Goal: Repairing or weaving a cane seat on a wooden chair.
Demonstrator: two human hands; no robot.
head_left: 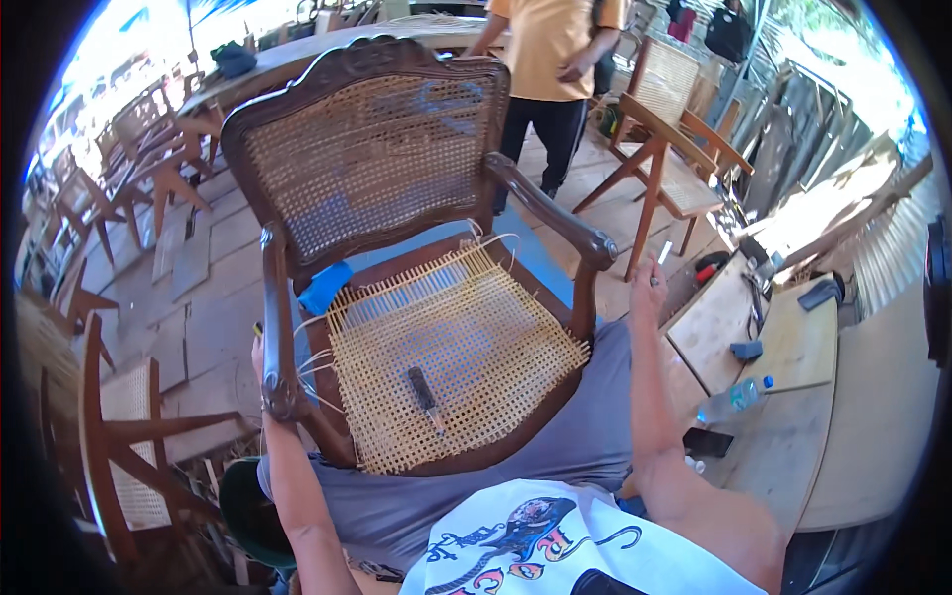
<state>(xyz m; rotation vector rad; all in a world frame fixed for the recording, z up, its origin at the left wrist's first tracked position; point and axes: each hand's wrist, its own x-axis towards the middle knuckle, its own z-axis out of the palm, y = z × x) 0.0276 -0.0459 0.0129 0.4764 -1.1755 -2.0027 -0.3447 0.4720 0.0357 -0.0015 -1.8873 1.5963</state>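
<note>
A dark carved wooden armchair (pixel 367 59) stands against my lap, with a woven cane back (pixel 377 149). Over its seat frame lies a partly woven cane sheet (pixel 476 347), with loose strands at its far and left edges. A small tool with a dark handle (pixel 421 389) rests on the weave. Blue material (pixel 324 288) sits at the seat's back left corner. My right hand (pixel 650 285), raised beyond the right armrest, is closed on a slim white stick. Beside the left armrest, my left hand (pixel 260 357) is mostly hidden; a small yellow and dark thing shows at its fingers.
A person in a yellow shirt (pixel 551 50) stands behind the chair. Another cane armchair (pixel 659 149) is at the far right. A low wooden surface at my right bears a water bottle (pixel 734 400), a dark phone-like slab (pixel 708 442) and a blue-grey block (pixel 746 350). More chairs (pixel 119 426) stand left.
</note>
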